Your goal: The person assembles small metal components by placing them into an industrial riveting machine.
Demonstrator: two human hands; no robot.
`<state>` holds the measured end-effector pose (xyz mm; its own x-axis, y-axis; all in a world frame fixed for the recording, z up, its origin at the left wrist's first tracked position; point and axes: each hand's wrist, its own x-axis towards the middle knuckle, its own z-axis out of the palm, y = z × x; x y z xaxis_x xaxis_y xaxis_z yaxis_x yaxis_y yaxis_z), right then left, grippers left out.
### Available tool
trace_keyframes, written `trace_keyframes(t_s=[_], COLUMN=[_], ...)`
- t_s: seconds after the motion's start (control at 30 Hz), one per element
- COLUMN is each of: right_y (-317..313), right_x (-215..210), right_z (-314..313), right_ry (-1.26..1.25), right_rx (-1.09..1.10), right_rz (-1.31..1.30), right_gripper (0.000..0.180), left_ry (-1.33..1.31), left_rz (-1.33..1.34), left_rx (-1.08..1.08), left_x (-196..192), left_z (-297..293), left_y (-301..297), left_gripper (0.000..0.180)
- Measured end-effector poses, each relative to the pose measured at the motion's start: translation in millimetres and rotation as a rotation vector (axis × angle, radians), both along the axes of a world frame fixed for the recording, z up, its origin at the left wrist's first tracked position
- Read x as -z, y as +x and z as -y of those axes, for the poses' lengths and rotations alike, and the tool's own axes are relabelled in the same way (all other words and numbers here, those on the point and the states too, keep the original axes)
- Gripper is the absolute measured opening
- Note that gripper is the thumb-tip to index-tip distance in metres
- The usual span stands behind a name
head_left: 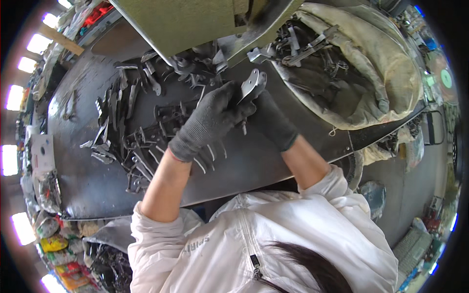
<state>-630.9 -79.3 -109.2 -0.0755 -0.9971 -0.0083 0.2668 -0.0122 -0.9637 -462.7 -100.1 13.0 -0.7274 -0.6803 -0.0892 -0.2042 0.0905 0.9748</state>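
Head view, looking down on a dark metal worktable [273,161]. At far left, a white perforated plate [43,152] by the table edge, with crumpled colourful packets [58,244] below it. Further right, a loose scatter of flat metal parts [132,136] spread across the tabletop. Left hand [212,117] in a dark knit glove, fingers curled and pressed around the lower end of a small shiny metal bracket [252,84], raised above the table just under the olive-green machine housing [195,19]. Right hand [273,119], gloved likewise, tucked close behind and touching the left, grip on the bracket mostly hidden, so cannot tell. At right, a dirty cloth sack [386,63] holding more metal pieces [303,44].
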Motion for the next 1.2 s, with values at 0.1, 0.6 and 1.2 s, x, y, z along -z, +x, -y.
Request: trace_keyframes(t_s=[0.1, 0.6, 1.2], right_y=[-63.7, -223.7, -190.8], right_x=[-90.2, -34.9, -81.0], right_z=[0.7, -2.8, -77.8], right_ry=[-0.227, 0.052, 0.027], right_rx=[0.229, 0.699, 0.893], right_rz=[-1.046, -0.422, -0.798], right_gripper=[0.032, 0.028, 0.034], left_ry=[0.134, -0.702, -1.058], left_rz=[-0.098, 1.020, 1.050], left_rx=[-0.086, -0.125, -0.208], left_x=[31.6, 64.0, 4.3], left_z=[6.7, 26.2, 11.9], left_y=[8.8, 78.5, 69.1], left_gripper=[0.039, 0.058, 0.017])
